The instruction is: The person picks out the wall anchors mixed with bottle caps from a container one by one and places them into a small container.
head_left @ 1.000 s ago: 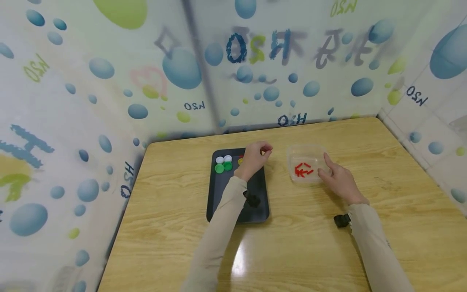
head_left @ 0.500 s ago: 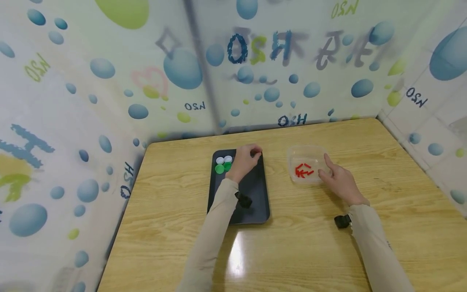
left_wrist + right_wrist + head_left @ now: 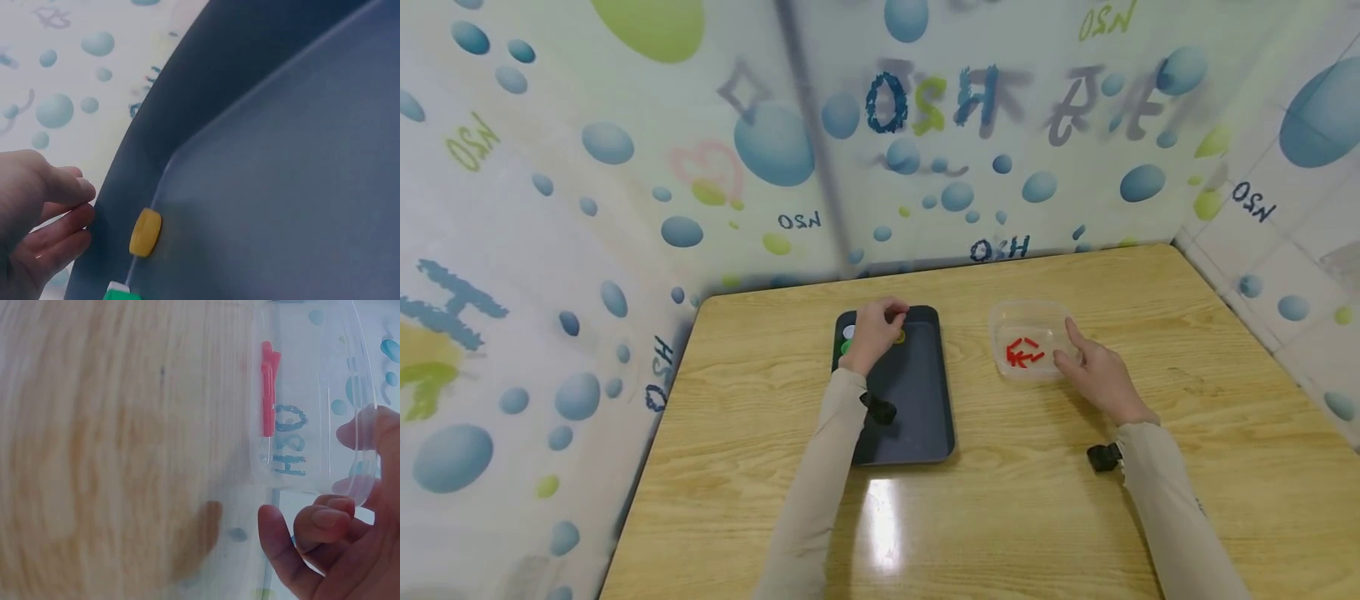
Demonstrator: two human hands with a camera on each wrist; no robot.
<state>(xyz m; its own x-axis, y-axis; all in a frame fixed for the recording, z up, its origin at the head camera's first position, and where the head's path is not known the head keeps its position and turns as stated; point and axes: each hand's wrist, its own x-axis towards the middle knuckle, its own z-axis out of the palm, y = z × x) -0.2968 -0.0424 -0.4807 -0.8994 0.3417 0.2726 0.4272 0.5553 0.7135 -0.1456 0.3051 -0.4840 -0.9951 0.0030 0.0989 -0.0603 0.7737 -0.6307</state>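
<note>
My left hand (image 3: pixel 872 335) is over the far left part of a dark tray (image 3: pixel 913 400). Its thumb meets the bent fingers in the left wrist view; I cannot tell whether anything small is between them. Beside these fingers (image 3: pixel 72 234) a round yellow cap (image 3: pixel 145 232) lies in the tray. A white cap (image 3: pixel 849 332) and a green cap (image 3: pixel 846 345) show partly from behind the hand. My right hand (image 3: pixel 1101 375) grips the right wall of a clear plastic container (image 3: pixel 1030 310), its thumb and fingers at the rim. Several short red sticks (image 3: pixel 1021 353) lie inside.
Tray and container stand apart on a wooden table (image 3: pixel 1000 500). A patterned wall (image 3: pixel 925 200) rises behind the table's far edge, with more wall along the left side. Each wrist carries a small black camera.
My left hand has moved left, from beyond the tray's right edge to over its far left part, now covering more of the caps. My right hand and the container have stayed in place.
</note>
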